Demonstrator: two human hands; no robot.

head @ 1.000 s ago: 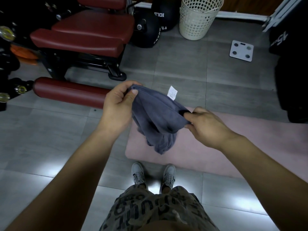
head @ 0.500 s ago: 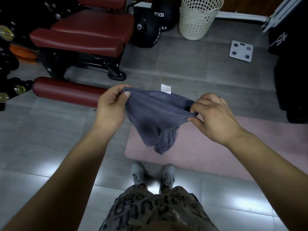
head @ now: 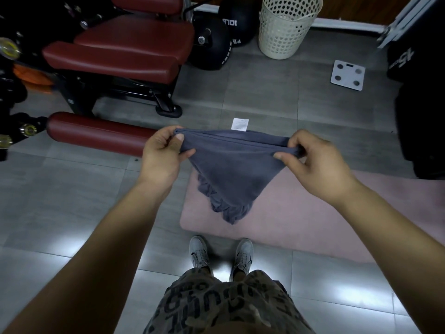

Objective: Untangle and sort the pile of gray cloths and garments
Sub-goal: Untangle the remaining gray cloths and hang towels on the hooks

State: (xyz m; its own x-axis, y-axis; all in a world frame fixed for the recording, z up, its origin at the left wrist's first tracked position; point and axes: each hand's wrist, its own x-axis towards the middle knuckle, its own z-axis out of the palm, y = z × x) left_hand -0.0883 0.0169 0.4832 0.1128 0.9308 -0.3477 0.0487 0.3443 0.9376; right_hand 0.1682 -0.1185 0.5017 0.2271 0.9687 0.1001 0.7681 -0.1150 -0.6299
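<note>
A dark gray cloth (head: 232, 165) hangs in the air in front of me, stretched by its top edge between both hands. My left hand (head: 162, 153) pinches its left corner. Its right corner is pinched by my right hand (head: 313, 162). A white label (head: 240, 124) stands up from the top edge. The cloth's lower part sags in a bunched point above a pink mat (head: 313, 225) on the floor. No pile of other cloths is in view.
A dark red padded gym bench (head: 125, 49) and its roller pad (head: 96, 132) stand at the left. Black weight balls (head: 216, 44), a white perforated basket (head: 286, 25) and a white scale (head: 348, 74) lie beyond. Black equipment (head: 421, 116) is at the right. My shoes (head: 221, 254) stand on gray tiles.
My hands have moved apart, the right one up and to the right, pulling the cloth's top edge from a bunched fold into a taut line.
</note>
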